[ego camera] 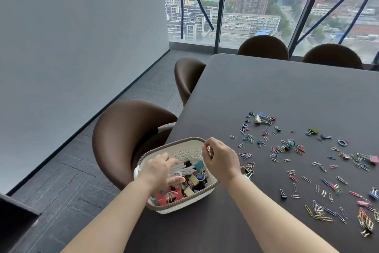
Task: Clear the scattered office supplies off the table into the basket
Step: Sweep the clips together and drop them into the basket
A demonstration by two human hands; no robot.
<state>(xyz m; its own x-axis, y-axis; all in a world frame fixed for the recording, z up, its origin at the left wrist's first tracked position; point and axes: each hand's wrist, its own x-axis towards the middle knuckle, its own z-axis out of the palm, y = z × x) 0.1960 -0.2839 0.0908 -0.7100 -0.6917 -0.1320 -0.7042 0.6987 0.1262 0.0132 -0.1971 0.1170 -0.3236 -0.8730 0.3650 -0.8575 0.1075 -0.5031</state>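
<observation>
Paper clips (320,213) of coloured and silver wire, with small coloured metal binder clips (264,118), strewn across the right side of a dark grey rounded table (266,88). Near its left edge, a white perforated plastic basket with a brown braided rim (184,151), already part-filled with binder clips of many colours. Above the basket, left hand (162,170), blurred, fingers loosely spread, holding nothing visible. Right hand (222,161) over the basket's right rim, fingers curled, pinching a small bunch of paper clips. Beside the table, brown rounded chairs (131,136); beyond, tall windows (252,6) onto a city.
</observation>
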